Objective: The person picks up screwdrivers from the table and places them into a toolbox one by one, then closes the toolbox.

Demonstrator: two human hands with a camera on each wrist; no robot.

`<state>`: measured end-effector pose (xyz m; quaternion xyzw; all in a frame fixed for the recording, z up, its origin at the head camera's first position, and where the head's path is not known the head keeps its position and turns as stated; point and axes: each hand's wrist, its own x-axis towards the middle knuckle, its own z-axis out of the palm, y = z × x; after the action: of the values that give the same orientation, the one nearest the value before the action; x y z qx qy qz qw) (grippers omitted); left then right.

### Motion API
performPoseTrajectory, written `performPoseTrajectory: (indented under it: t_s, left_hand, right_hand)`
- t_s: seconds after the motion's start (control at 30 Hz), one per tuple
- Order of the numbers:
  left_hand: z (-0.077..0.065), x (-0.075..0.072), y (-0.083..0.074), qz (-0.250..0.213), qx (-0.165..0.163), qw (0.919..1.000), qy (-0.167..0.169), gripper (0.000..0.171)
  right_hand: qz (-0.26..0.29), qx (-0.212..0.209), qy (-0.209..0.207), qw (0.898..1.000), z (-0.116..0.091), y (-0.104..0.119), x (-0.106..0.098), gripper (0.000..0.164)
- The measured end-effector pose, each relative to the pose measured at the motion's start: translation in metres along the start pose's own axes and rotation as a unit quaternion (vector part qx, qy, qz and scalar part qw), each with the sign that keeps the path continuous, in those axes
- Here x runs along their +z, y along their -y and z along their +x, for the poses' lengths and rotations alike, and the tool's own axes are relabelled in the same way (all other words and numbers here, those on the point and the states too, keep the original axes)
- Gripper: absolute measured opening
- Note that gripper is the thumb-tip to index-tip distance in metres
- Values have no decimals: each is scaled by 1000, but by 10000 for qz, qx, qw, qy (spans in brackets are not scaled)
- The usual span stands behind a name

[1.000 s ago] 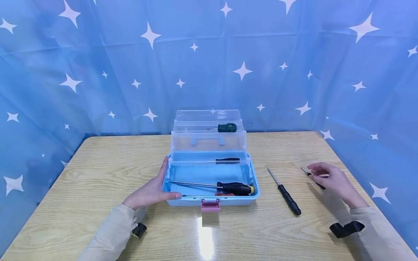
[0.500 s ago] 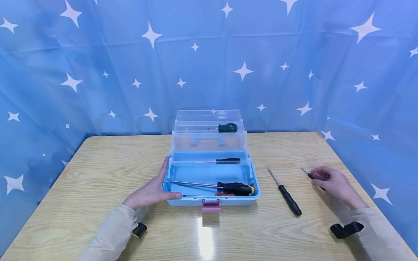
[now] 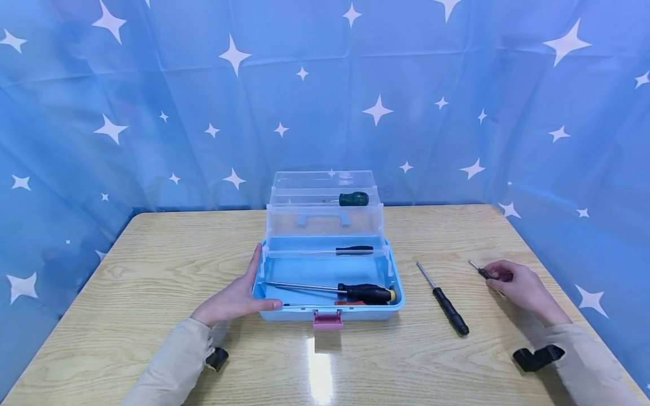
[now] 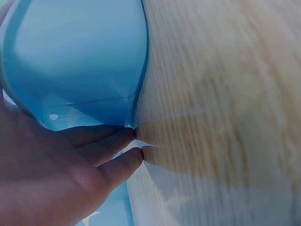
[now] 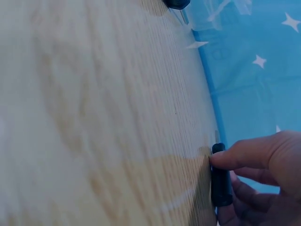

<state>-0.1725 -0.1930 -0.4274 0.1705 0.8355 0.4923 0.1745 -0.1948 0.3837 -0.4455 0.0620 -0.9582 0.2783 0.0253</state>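
My right hand [image 3: 518, 285] pinches the black handle of a small screwdriver [image 3: 482, 272] on the right side of the table; its metal shaft points up and left. In the right wrist view, the thumb and fingers are on the black handle [image 5: 221, 181]. A longer black-handled screwdriver [image 3: 447, 307] lies to the left of that hand. My left hand [image 3: 233, 299] rests against the left front corner of a light-blue toolbox [image 3: 331, 314], fingers along the side wall and thumb on the front. The left wrist view shows straight fingers touching the blue wall [image 4: 94, 61].
Inside the toolbox lie a big black-and-yellow screwdriver [image 3: 365, 292] and a red-handled one [image 3: 349, 303]. Its raised clear trays carry a black screwdriver [image 3: 354, 250] and a green one [image 3: 354, 198]. A pink latch [image 3: 328, 320] hangs in front. A starry blue curtain [image 3: 325, 113] surrounds the table.
My right hand has closed its thumb and fingers on the small screwdriver after hovering over it. The left hand and the toolbox have stayed put.
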Motion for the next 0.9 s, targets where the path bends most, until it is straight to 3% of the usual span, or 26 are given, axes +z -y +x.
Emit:
performPoseTrajectory:
  t_s: [0.3,0.9]
  left_hand:
    - [0,0,1,-45,-16,10000,8,125]
    - [0,0,0,-56,31,10000,-3,124]
  right_hand:
    - [-8,-244,-252,9994,-1,5,3,19]
    - [236,-421,-123,9988,6,21,-2,22]
